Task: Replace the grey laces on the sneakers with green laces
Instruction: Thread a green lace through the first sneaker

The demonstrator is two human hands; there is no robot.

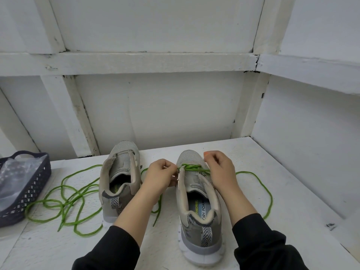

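Left hand (pixel 161 173): fingers curling, pinching the green lace (pixel 191 167) at the left eyelet row of the right sneaker (pixel 196 209)
Right hand (pixel 220 168): fingers curling over the same lace on the sneaker's right side, gripping it; fingertips pointing toward the toe
Green lace: crossing the lowest eyelets near the toe; 1 end trailing right in a wide loop across the surface (pixel 292 201)
Right sneaker: standing upright, heel facing the camera, upper eyelets waiting unlaced
Left sneaker (pixel 120 172): standing beside it, just apart, heel toward the camera, carrying no lace
Loose green lace (pixel 64 201): lying tangled in loops left of the left sneaker; whether it is a 2nd lace, I cannot tell
Basket (pixel 29 184): dark, perforated, sitting at the far left, holding clear plastic
Sleeves (pixel 113 250): black, covering both forearms
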